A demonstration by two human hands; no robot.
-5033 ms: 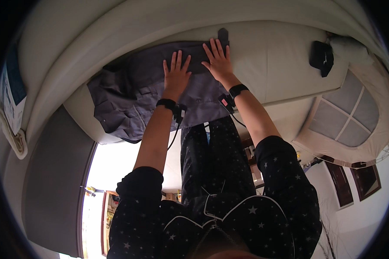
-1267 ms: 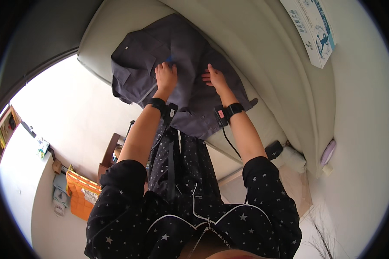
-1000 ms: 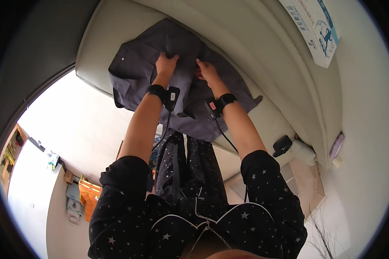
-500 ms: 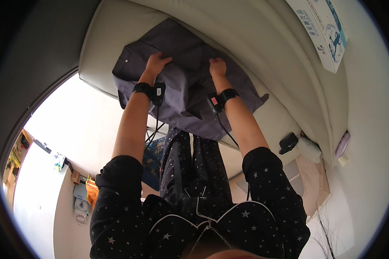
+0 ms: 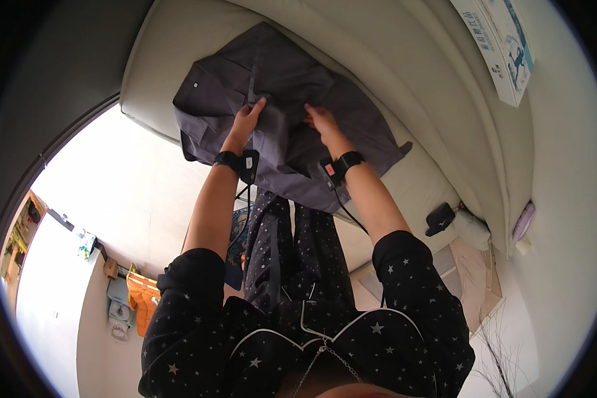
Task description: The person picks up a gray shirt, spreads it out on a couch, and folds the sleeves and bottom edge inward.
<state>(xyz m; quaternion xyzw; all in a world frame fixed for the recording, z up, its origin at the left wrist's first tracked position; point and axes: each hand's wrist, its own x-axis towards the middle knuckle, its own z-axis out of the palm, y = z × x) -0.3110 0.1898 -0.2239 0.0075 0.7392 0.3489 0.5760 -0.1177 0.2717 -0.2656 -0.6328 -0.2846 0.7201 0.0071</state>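
Both L hand (image 5: 247,121) & R hand (image 5: 322,122) part-curled at grey garment (image 5: 298,76), grip unclear; box (image 5: 496,50) cut off.

A person who wore a black, star-printed top (image 5: 411,348), white piping (image 5: 265,330) that curved over the chest, short sleeves (image 5: 196,278), starry black trousers (image 5: 325,259), a silvery neck chain (image 5: 342,361), black wrist straps (image 5: 349,160), small boxes (image 5: 249,169) that bore red and white labels (image 5: 330,170), black cables (image 5: 347,211)

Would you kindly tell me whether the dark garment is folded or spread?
Mostly spread, though rumpled: the dark garment lies broadly across the sofa, creased.
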